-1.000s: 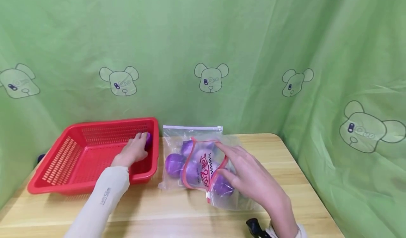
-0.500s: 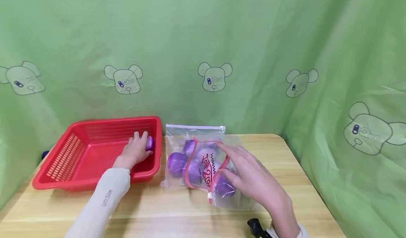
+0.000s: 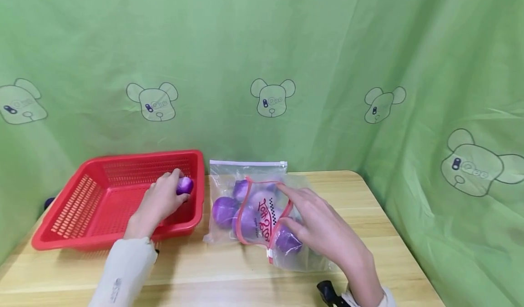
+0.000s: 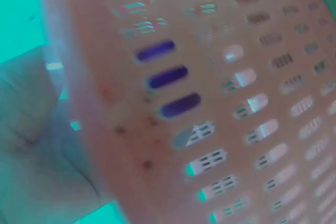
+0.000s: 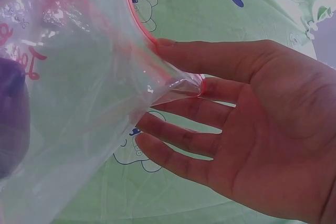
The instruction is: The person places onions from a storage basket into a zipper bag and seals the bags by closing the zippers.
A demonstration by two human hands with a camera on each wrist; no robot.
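Observation:
My left hand (image 3: 157, 200) grips a purple onion (image 3: 185, 186) at the right end of the red basket (image 3: 61, 243). In the left wrist view, purple shows through slots in the basket wall (image 4: 147, 182), with part of the left hand (image 4: 37, 150) at the edge. My right hand (image 3: 323, 227) spreads thumb and fingers at the red-edged mouth of a clear zip bag (image 3: 303, 264). In the right wrist view, the thumb of this right hand (image 5: 268, 124) touches the red rim, fingers straight. Several purple onions (image 3: 224, 212) show through the plastic.
A second clear bag with a white slider strip (image 3: 247, 163) shows at the back, overlapped by the red-edged one. A black object (image 3: 327, 292) sits by the right wrist. Green curtain (image 3: 319, 70) stands behind and beside the wooden table (image 3: 229, 284).
My left hand has gripped the onion and drawn it leftward from the basket's right wall. The right hand stays at the bag mouth. The head view has shifted slightly.

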